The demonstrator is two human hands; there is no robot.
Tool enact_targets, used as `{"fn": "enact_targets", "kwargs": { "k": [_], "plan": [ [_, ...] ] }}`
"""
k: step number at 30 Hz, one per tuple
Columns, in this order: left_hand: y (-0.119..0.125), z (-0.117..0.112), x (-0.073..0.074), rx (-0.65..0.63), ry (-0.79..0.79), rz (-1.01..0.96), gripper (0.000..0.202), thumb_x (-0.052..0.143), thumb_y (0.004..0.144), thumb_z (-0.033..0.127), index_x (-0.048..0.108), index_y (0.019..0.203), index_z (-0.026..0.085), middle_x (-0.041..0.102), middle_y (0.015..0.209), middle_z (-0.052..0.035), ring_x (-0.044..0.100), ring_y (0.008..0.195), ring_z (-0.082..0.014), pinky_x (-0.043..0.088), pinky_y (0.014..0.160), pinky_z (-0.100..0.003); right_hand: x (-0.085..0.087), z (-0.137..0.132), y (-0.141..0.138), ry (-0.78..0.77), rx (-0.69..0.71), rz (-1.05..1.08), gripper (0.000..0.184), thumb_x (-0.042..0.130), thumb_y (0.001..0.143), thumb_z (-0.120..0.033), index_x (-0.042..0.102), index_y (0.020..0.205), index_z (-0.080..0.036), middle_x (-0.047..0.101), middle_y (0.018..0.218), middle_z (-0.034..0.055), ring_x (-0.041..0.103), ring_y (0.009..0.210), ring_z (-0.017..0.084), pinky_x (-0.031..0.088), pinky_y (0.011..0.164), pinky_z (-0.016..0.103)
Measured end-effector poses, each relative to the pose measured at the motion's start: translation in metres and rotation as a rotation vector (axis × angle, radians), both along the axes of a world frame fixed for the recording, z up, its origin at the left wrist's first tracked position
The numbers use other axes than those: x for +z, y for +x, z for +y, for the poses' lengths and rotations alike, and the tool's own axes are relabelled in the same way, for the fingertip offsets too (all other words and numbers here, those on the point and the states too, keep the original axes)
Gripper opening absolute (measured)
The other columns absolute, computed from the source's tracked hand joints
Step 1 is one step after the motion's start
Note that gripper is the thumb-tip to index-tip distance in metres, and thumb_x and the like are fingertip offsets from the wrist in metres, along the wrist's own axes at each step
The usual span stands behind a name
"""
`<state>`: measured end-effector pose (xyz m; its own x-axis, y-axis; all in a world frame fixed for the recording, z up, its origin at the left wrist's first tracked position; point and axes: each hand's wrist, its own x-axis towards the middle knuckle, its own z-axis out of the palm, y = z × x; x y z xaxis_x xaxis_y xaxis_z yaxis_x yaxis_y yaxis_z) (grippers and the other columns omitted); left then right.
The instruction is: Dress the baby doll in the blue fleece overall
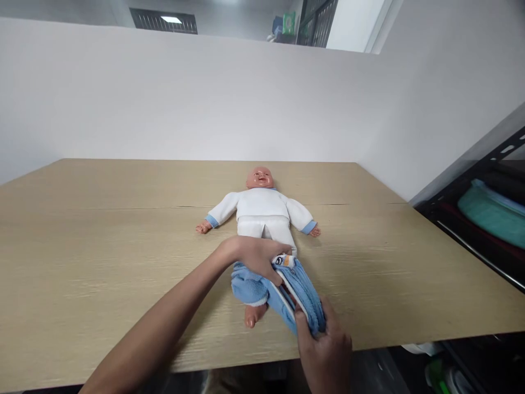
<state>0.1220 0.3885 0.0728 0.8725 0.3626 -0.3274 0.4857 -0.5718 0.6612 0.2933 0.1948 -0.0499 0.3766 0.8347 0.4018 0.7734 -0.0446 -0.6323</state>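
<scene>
A baby doll (263, 202) lies on its back on the table, arms spread, in a white long-sleeved top with blue cuffs. Blue fleece pants (249, 283) with white trim are bunched around its lower legs. One bare foot (254, 316) sticks out of the left-hand pant leg, while the other foot is hidden. My left hand (262, 257) reaches across the doll's legs and grips the pants beside a printed white patch. Lower down, my right hand (326, 347) pinches the gathered end of the other pant leg between thumb and fingers.
The wooden table (102, 246) runs back to a white wall (197, 98). On the right stands a black metal shelf (471, 235) holding a folded teal cloth (492, 213). Some green and white items (441, 375) lie below the table's front edge at the right.
</scene>
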Motion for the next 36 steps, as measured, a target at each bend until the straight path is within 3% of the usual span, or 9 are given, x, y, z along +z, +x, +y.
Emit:
{"fn": "enact_targets", "kwargs": {
  "k": [5, 11, 15, 18, 22, 24, 27, 29, 36],
  "plan": [
    [0.005, -0.022, 0.000, 0.122, 0.214, 0.199, 0.069, 0.079, 0.079, 0.050, 0.051, 0.134, 0.019, 0.075, 0.120, -0.0149, 0.073, 0.102, -0.0328, 0.053, 0.078, -0.036, -0.002, 0.003, 0.005, 0.034, -0.034, -0.056, 0.035, 0.054, 0.097, -0.050, 0.070, 0.100, -0.018, 0.076, 0.109, 0.0189, 0.073, 0.089, 0.035, 0.054, 0.070, 0.041],
    [0.014, -0.039, -0.014, 0.145, 0.369, 0.294, 0.078, 0.079, 0.083, 0.046, 0.042, 0.142, 0.011, 0.078, 0.114, -0.0224, 0.076, 0.103, -0.0428, 0.055, 0.083, -0.044, -0.009, 0.006, 0.010, -0.177, 0.012, 0.230, 0.055, 0.049, 0.093, -0.053, 0.071, 0.121, -0.011, 0.073, 0.130, 0.0257, 0.069, 0.121, 0.046, 0.053, 0.102, 0.059],
    [0.005, -0.034, -0.027, 0.142, 0.288, 0.144, 0.077, 0.079, 0.080, 0.050, 0.041, 0.137, 0.015, 0.077, 0.105, -0.0182, 0.074, 0.096, -0.0437, 0.053, 0.077, -0.043, -0.012, 0.005, 0.017, -0.267, 0.066, 0.561, 0.060, 0.058, 0.090, -0.059, 0.074, 0.126, -0.013, 0.075, 0.132, 0.0224, 0.068, 0.129, 0.043, 0.058, 0.106, 0.056],
    [-0.006, -0.033, -0.031, 0.201, 0.215, 0.010, 0.077, 0.082, 0.077, 0.045, 0.039, 0.135, 0.017, 0.075, 0.108, -0.0151, 0.072, 0.101, -0.0399, 0.052, 0.084, -0.042, -0.015, 0.006, 0.020, -0.255, 0.130, 0.682, 0.047, 0.064, 0.090, -0.054, 0.077, 0.118, -0.020, 0.081, 0.121, 0.0144, 0.076, 0.116, 0.036, 0.065, 0.094, 0.045],
    [-0.018, -0.039, -0.027, 0.309, -0.038, -0.269, 0.070, 0.083, 0.080, 0.038, 0.038, 0.131, 0.022, 0.071, 0.125, -0.0103, 0.068, 0.112, -0.0308, 0.051, 0.093, -0.038, -0.013, 0.015, 0.013, -0.207, 0.271, 0.810, 0.028, 0.067, 0.090, -0.041, 0.070, 0.110, -0.021, 0.082, 0.101, 0.0083, 0.079, 0.089, 0.028, 0.067, 0.078, 0.037],
    [-0.022, -0.043, -0.026, 0.336, -0.153, -0.385, 0.066, 0.082, 0.081, 0.031, 0.038, 0.130, 0.023, 0.070, 0.125, -0.0071, 0.068, 0.110, -0.0266, 0.051, 0.093, -0.035, -0.006, 0.022, 0.008, -0.132, 0.284, 0.860, 0.031, 0.070, 0.088, -0.034, 0.065, 0.115, -0.021, 0.081, 0.104, 0.0076, 0.079, 0.091, 0.027, 0.066, 0.078, 0.034],
    [-0.026, -0.049, -0.027, 0.364, -0.168, -0.469, 0.061, 0.082, 0.082, 0.028, 0.043, 0.129, 0.023, 0.067, 0.118, -0.0039, 0.066, 0.103, -0.0231, 0.050, 0.090, -0.034, 0.008, 0.038, 0.006, -0.019, 0.306, 0.827, 0.049, 0.070, 0.084, -0.025, 0.060, 0.132, -0.022, 0.074, 0.129, 0.0104, 0.074, 0.115, 0.026, 0.063, 0.093, 0.035],
    [-0.028, -0.051, -0.029, 0.382, -0.093, -0.483, 0.055, 0.080, 0.082, 0.027, 0.049, 0.126, 0.022, 0.065, 0.115, -0.0032, 0.063, 0.101, -0.0224, 0.049, 0.088, -0.033, 0.016, 0.050, 0.011, -0.007, 0.372, 0.771, 0.049, 0.068, 0.085, -0.022, 0.061, 0.134, -0.022, 0.071, 0.133, 0.0099, 0.071, 0.121, 0.025, 0.060, 0.099, 0.034],
    [-0.039, -0.047, -0.034, 0.384, 0.191, -0.467, 0.021, 0.069, 0.095, 0.031, 0.063, 0.112, 0.020, 0.063, 0.109, -0.0062, 0.058, 0.105, -0.0258, 0.045, 0.094, -0.037, 0.026, 0.090, 0.041, -0.133, 0.671, 0.541, 0.016, 0.064, 0.087, -0.018, 0.064, 0.103, -0.021, 0.062, 0.088, -0.0020, 0.061, 0.081, 0.018, 0.052, 0.075, 0.027]
  ]
}}
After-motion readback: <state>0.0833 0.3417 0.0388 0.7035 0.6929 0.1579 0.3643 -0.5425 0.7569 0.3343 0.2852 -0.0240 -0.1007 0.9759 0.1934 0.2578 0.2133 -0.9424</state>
